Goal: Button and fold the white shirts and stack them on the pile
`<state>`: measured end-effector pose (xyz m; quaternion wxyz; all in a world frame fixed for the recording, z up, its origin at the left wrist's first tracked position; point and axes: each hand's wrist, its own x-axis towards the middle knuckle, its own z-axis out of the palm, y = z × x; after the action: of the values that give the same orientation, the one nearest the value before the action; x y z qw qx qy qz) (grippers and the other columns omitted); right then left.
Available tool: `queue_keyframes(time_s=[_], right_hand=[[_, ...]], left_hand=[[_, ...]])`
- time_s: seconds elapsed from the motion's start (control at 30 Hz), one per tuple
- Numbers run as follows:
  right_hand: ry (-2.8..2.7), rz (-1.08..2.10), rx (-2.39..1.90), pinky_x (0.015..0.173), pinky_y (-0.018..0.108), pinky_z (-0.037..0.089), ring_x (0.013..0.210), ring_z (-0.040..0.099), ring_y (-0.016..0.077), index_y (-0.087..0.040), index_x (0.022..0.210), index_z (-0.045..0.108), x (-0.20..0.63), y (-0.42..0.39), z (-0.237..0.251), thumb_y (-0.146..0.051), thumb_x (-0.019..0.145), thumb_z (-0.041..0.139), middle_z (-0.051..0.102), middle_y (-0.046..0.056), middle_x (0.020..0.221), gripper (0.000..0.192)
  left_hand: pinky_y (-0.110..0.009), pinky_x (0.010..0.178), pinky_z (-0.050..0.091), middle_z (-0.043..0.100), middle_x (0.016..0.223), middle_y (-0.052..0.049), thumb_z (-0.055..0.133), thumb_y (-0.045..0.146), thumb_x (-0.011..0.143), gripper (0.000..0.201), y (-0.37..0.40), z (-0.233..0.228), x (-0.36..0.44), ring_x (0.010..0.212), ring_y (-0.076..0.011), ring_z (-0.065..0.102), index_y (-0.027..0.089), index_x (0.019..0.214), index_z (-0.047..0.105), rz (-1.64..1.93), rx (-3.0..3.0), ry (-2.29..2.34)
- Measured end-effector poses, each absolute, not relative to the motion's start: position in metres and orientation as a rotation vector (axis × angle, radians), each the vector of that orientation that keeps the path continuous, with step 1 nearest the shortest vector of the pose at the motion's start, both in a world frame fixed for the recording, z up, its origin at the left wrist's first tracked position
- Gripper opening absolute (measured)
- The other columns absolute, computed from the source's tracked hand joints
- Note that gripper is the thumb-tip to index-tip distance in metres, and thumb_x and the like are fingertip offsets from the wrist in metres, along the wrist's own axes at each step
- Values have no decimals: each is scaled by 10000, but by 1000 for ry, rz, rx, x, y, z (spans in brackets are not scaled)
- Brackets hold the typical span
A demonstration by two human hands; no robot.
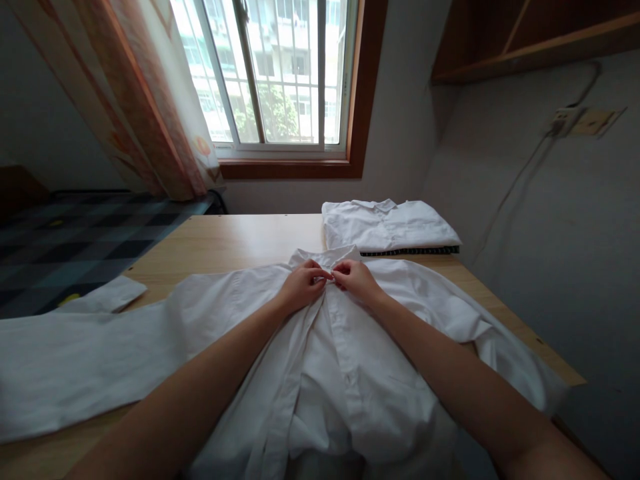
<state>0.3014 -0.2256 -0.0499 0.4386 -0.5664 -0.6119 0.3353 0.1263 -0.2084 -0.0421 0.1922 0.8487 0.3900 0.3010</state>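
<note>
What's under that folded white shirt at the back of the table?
The folded shirt lies on a dark, dotted fabric; only its edge shows, on the table. The rest is covered.

Your shirt (320, 360) lies spread on the table (225, 243), with both your hands just below its collar (327, 257). Behind the shirt sits a folded stack of clothes (387, 227). The bed (75, 240) lies left of the shirt, and the window (273, 73) stands behind it.

White shirt (320, 360) spread front-up on wooden table, sleeves out sideways, collar at far end, placket partly open below the neck.
</note>
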Motion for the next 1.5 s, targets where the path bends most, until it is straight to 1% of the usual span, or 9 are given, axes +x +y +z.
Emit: queue_keyframes(time_s=[0.13,0.3,0.4,0.53,0.67,0.87,1.03,1.17,1.5], right_hand=[[-1659,590,-1495,611,236,460,608,604,138,-146,702,673,300,-226,-46,-141,699,612,668,19,637,61],[-1695,583,-1498,616,228,440,664,608,139,-155,740,684,302,-224,-49,-160,703,609,696,23,723,84],[-1673,625,-1449,610,222,446,639,595,126,-153,744,681,303,-223,-51,-150,704,593,691,17,716,97],[-1469,871,-1344,486,205,427,496,528,96,-146,786,663,301,-224,-51,-194,715,601,635,-14,623,106],[-1297,1069,-1270,411,196,418,455,513,93,-147,819,653,294,-226,-48,-220,716,627,598,-37,582,129],[-1404,1051,-1316,355,182,331,364,420,67,-138,745,664,292,-226,-47,-177,731,627,523,-66,462,55],[-1423,1056,-1311,375,187,348,382,441,74,-135,754,680,295,-225,-47,-169,737,627,529,-59,466,65],[-1424,1080,-1287,374,188,359,387,451,76,-135,749,679,295,-225,-47,-158,731,630,533,-56,473,57],[-1376,1081,-1265,358,185,329,366,420,66,-141,716,682,293,-226,-46,-156,699,642,518,-64,452,46]], left_hand=[[-302,839,501,586,906,-53,515,88,762,277,-206,-44,127,858,-175,581,167,928,722,952,2365,1214],[-337,860,512,585,903,-70,533,138,811,179,-203,-48,127,859,-191,582,149,887,695,931,2430,1267],[-338,853,516,591,899,-77,524,161,844,193,-202,-48,127,829,-187,588,147,882,713,891,2466,1263],[-335,857,511,597,902,-81,522,163,856,210,-202,-47,128,834,-191,595,151,906,726,867,2508,1267],[-337,845,509,592,913,-84,530,167,849,187,-202,-47,129,837,-197,592,148,894,710,845,2528,1293],[-352,846,503,581,909,-79,539,184,845,147,-201,-48,130,848,-205,584,152,877,679,824,2507,1321],[-364,877,495,573,911,-79,587,206,829,100,-199,-48,130,901,-222,586,150,855,666,816,2477,1342],[-354,860,501,567,913,-74,589,193,827,78,-200,-47,131,891,-214,589,157,834,657,818,2491,1328],[-369,856,493,593,944,-99,563,234,880,125,-204,-44,131,898,-235,595,148,867,653,716,2601,1369]])
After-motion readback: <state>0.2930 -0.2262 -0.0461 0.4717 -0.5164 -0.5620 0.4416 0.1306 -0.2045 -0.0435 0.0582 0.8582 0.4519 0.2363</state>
